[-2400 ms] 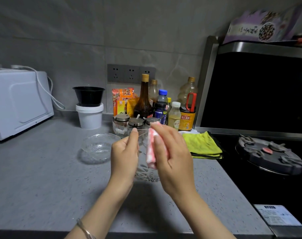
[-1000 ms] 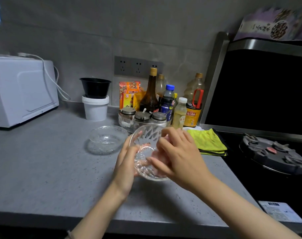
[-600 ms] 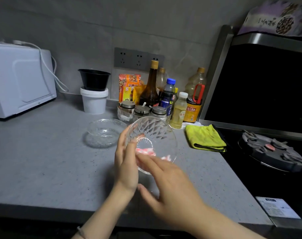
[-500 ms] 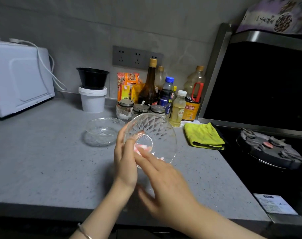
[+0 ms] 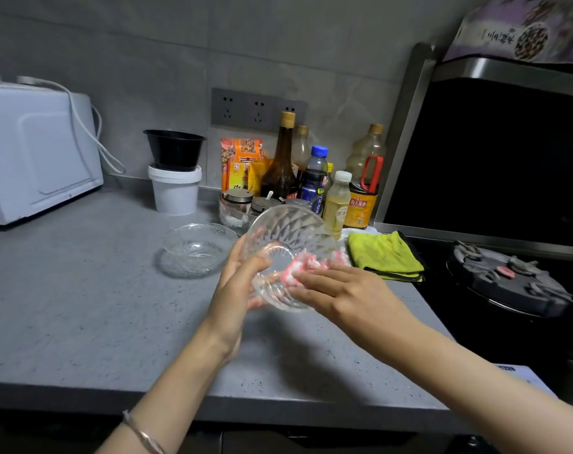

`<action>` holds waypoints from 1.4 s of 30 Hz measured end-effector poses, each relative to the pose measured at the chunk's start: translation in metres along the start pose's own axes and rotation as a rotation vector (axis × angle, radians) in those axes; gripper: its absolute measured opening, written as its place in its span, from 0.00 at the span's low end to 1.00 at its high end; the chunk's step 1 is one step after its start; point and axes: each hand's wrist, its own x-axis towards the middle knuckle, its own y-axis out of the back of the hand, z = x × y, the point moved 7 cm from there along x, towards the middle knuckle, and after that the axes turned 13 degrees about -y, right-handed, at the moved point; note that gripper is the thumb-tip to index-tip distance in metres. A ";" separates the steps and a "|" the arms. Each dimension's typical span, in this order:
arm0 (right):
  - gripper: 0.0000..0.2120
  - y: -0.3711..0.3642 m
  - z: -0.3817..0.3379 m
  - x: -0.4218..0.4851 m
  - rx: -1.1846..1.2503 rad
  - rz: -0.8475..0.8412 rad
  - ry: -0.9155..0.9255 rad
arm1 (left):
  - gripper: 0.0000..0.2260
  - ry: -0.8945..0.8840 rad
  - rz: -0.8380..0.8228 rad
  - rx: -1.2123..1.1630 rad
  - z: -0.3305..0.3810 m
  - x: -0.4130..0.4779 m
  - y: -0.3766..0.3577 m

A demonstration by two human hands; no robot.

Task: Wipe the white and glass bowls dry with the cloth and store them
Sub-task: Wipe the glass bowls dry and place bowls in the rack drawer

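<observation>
1. The cut-glass bowl [image 5: 288, 231] is held in the air above the table [image 5: 82, 306]. It is tilted, with its base turned toward the person and its mouth away.
2. The left hand [image 5: 236, 286] grips the bowl on its left side, with the fingers curled round the wall.
3. The right hand [image 5: 340, 290] is at the bowl's right side. Its fingers are stretched out and close together, and they press the pink-and-white cloth [image 5: 299, 267] against the glass. I cannot tell whether the cloth lies inside or outside the wall.
4. The cloth touches only the lower right part. The rest of the wall lies above and to the left of it, so I judge the wipe must travel round the base while the left hand turns the bowl.
5. The bottles [image 5: 281, 165] stand close behind the raised rim. A second glass bowl [image 5: 196, 247] sits on the table just left of the left hand, and a yellow cloth [image 5: 383, 257] lies to the right. The free room is toward the person, near the front edge.
</observation>
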 end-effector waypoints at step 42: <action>0.26 -0.016 0.022 -0.013 -0.302 -0.090 0.177 | 0.13 0.248 -0.160 0.003 -0.007 -0.001 -0.004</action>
